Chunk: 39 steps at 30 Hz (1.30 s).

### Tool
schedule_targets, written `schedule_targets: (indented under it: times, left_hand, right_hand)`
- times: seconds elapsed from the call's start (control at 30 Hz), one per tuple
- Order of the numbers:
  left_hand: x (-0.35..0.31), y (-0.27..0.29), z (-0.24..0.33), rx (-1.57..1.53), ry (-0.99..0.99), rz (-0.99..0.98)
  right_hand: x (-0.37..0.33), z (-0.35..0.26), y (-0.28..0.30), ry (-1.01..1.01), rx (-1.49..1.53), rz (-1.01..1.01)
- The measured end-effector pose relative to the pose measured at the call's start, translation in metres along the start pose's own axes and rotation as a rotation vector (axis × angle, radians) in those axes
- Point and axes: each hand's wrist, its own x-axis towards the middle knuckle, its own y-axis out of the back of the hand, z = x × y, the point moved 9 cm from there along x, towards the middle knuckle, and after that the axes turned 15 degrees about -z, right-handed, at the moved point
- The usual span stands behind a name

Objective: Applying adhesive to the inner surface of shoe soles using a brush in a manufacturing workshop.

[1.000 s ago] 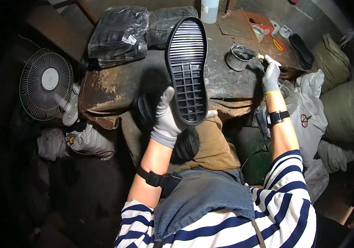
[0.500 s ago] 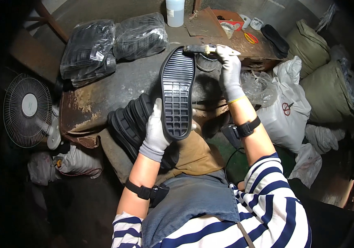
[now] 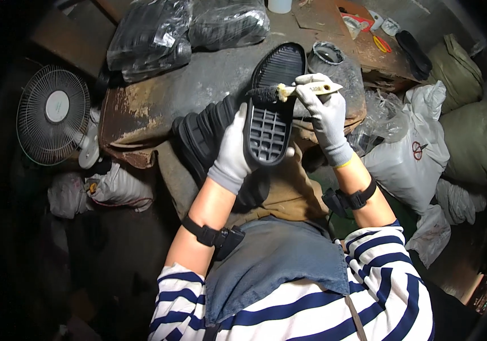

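Note:
My left hand (image 3: 231, 149), in a white knit glove, grips a black shoe sole (image 3: 268, 136) by its heel end. The sole is tilted with its toe pointing away, showing a grid of pockets at the heel and ridges toward the toe. In my gloved right hand (image 3: 324, 108) is a brush (image 3: 264, 95), held by its pale handle. Its dark bristles lie across the middle of the sole. Just beyond the sole stands a small dark pot (image 3: 327, 54). More black soles (image 3: 198, 139) rest in a stack left of my left hand.
Plastic-wrapped bundles (image 3: 149, 37) lie on the worn workbench (image 3: 158, 96). A fan (image 3: 56, 108) stands to the left. At the far right are yellow-orange scissors (image 3: 381, 44) and a dark sole-shaped piece (image 3: 414, 55). White sacks (image 3: 411, 148) and green sacks (image 3: 470, 136) crowd the right side.
My right hand has brought the brush from the toe end down to the sole's middle. The toe now tilts farther away, and the ridged part looks darker and shinier. The whole view has shifted.

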Motion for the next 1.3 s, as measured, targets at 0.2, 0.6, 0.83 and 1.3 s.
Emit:
schedule_targets:
  times: [0.2,0.6,0.83,1.3]
  left_hand:
    - [-0.003,0.017,0.025,0.013,-0.101,0.179]
    - [-0.018,0.004,0.033,0.226,-0.012,0.092]
    - [-0.035,0.024,0.032,0.317,-0.018,0.276]
    - [-0.044,0.023,0.002,0.238,0.083,0.209]
  right_hand:
    - [-0.04,-0.014,-0.03,-0.073,-0.046,-0.196]
    - [-0.047,-0.064,-0.03,0.223,-0.506,-0.45]
    - [-0.019,-0.059,0.02,0.162,-0.649,-0.148]
    - [0.001,-0.052,0.027,0.506,-0.94,-0.139]
